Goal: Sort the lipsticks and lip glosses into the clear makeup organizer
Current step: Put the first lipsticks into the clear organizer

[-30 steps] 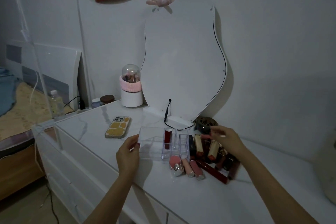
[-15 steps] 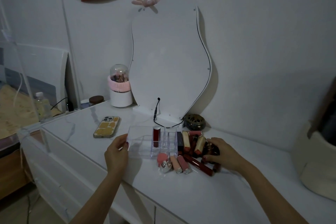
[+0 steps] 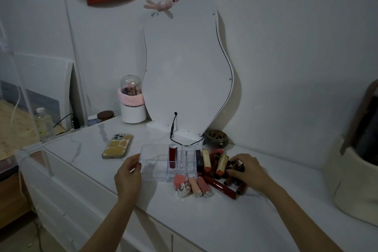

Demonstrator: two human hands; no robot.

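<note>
— Lipsticks (image 3: 216,164)? Heaped on the white table (image 3: 204,221), just right of the clear organizer (image 3: 155,170).
— Hands?
— Left hand (image 3: 127,178) gripping the organizer's edge. Right hand (image 3: 245,172) curled round a dark tube in the heap.

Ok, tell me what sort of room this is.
Probably a bedroom, at a white dresser used as a vanity. A wavy mirror leans on the wall, lipsticks lie beside a clear organizer, and what looks like a bed sits at the left.
</note>
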